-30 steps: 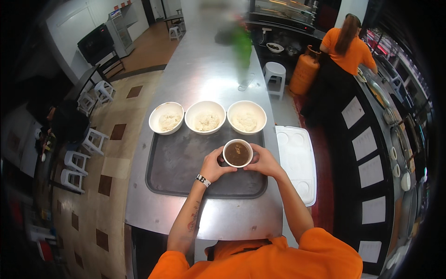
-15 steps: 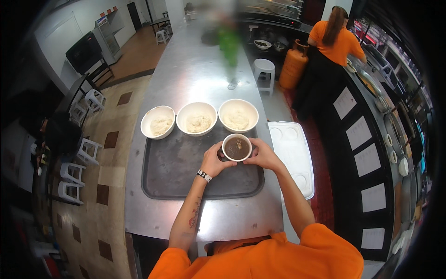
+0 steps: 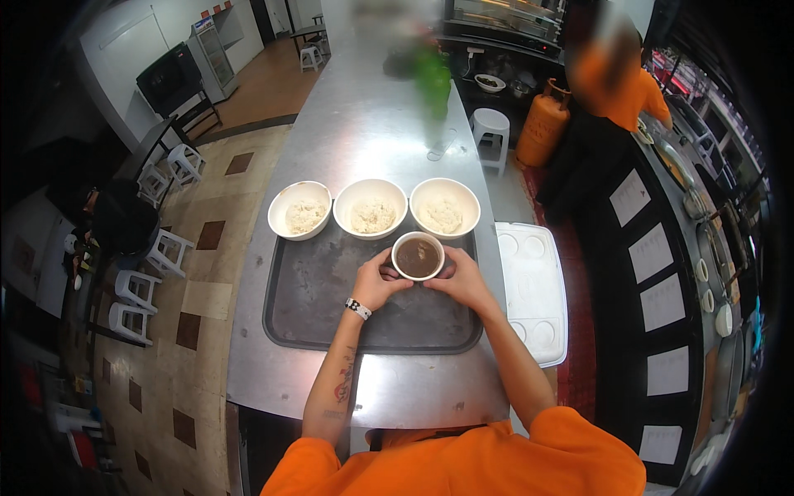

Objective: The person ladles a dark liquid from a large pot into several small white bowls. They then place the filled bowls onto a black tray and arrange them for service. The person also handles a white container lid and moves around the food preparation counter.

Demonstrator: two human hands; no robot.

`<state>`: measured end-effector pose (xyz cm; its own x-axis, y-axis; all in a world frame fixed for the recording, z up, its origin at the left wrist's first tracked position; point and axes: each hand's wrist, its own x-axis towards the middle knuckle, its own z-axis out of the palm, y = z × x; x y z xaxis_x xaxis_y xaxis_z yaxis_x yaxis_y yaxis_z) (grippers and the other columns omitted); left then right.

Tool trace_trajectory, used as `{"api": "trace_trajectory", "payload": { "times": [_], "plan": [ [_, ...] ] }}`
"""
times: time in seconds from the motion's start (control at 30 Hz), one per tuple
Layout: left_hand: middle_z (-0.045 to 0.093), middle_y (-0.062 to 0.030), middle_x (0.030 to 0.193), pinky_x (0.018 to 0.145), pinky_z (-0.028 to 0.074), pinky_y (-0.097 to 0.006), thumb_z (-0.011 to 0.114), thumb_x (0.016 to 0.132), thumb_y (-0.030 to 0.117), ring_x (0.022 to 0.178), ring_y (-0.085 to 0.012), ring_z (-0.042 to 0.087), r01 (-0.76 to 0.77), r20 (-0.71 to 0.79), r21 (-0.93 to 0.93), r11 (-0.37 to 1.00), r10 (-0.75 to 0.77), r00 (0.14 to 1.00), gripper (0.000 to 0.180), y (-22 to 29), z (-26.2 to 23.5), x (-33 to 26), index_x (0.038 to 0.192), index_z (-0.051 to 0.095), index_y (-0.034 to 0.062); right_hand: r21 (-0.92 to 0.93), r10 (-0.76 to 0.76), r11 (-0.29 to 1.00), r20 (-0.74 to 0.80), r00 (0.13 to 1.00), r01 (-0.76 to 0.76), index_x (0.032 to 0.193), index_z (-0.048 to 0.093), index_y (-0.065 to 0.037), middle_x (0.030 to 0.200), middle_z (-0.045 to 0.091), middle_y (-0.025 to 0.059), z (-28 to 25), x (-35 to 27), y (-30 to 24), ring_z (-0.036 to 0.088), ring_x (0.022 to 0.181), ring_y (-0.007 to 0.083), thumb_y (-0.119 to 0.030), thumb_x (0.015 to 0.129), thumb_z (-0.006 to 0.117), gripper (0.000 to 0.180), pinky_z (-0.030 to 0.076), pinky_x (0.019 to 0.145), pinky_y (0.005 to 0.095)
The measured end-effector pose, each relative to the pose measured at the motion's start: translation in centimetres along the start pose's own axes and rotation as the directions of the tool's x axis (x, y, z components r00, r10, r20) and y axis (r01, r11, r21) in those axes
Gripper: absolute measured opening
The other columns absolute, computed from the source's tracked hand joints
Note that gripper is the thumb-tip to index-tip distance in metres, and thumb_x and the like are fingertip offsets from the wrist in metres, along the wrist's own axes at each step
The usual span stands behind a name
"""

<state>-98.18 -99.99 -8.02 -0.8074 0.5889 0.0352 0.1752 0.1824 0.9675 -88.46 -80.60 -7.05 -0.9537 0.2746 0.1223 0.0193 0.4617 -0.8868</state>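
Note:
Between my two hands is a white cup of brown soup (image 3: 418, 256), with a few pale bits floating near its middle. My left hand (image 3: 380, 282) wraps the cup's left side, thumb toward me. On the other side my right hand (image 3: 458, 279) grips it the same way. The cup is upright over the right half of a dark tray (image 3: 331, 306); whether its base touches the tray is hidden. Along the tray's far edge stand three white bowls: a left bowl (image 3: 278, 217), a middle bowl (image 3: 347, 187) and a right bowl (image 3: 473, 217), each holding a pale, rice-like mound.
The tray lies on a steel table (image 3: 380, 388). White lidded foam boxes (image 3: 538, 306) are at its right. Beyond stand a white stool (image 3: 491, 124), an orange gas cylinder (image 3: 542, 128) and a co-worker in orange (image 3: 608, 83) at a counter. A blurred green thing (image 3: 432, 78) stands farther up the table.
The whole view has shifted, so the table and bowls appear farther right. Both hands still hold the cup, which is now slightly left relative to the bowls and tray.

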Motion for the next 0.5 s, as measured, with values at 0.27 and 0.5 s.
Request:
{"api": "trace_trajectory", "payload": {
  "times": [0.27,0.5],
  "plan": [
    [0.068,-0.0099,0.103,0.074,0.054,-0.025,0.077,0.069,-0.004,0.083,-0.0115,0.065,-0.003,-0.035,-0.124,0.992,-0.001,0.999,0.063,-1.7,-0.4,0.5,0.128,0.053,-0.0032,-0.007,-0.012,1.0,-0.085,0.996,0.011,0.127,0.054,-0.002,0.108,0.058,0.0132,2.1,0.4,-0.1,0.06,0.071,0.0145,-0.017,0.062,0.086,0.074,0.051,0.064,0.0268],
    [0.067,-0.0105,0.105,0.073,0.054,-0.025,0.074,0.071,-0.006,0.084,-0.012,0.066,0.019,-0.126,-0.151,0.988,-0.039,0.991,0.059,-1.9,0.0,-0.3,0.126,0.054,-0.0038,-0.047,-0.032,0.998,-0.079,0.996,0.029,0.124,0.054,0.0,0.106,0.058,0.017,2.7,0.7,-0.8,0.062,0.084,0.0225,-0.017,0.063,0.085,0.07,0.053,0.068,0.0305]
  ]
}}
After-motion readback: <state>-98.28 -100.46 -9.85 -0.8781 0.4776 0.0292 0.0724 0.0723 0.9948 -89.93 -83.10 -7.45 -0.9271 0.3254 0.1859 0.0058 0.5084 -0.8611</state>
